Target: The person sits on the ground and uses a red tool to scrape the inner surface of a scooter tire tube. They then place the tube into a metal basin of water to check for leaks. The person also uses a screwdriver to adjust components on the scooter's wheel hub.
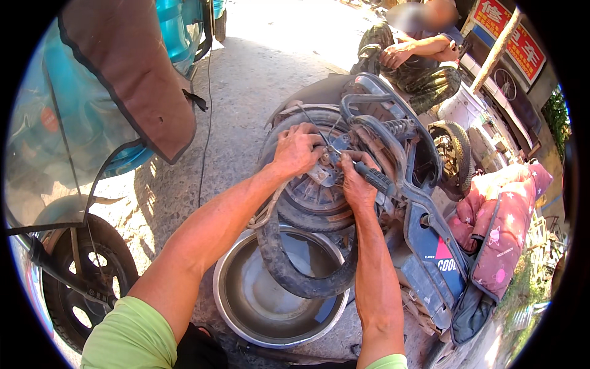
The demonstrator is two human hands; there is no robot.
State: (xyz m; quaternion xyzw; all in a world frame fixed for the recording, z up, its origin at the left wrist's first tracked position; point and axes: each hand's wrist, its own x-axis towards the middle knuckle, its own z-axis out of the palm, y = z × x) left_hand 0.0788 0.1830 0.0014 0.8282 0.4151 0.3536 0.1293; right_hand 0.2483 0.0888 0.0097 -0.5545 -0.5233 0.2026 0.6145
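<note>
An electric scooter point(424, 218) lies on its side, its rear wheel point(316, 200) facing me. My left hand point(299, 149) is at the wheel hub, fingers bent and pinched near a thin cable; what they hold is hidden. Just right of it, my right hand point(358, 179) is closed around a tool with a dark ribbed handle point(375, 178), whose working end is at the metal bracket point(326, 172) by the hub. Below hangs a black inner tube point(289, 270), dipping into a metal basin point(228, 307) of murky water.
A vehicle with a clear and brown cover point(132, 67) and a black wheel point(92, 277) stands at left. A person in camouflage trousers point(430, 83) sits at the back right. A pink padded cover point(498, 227) lies on the scooter's right, near a loose tyre point(455, 150).
</note>
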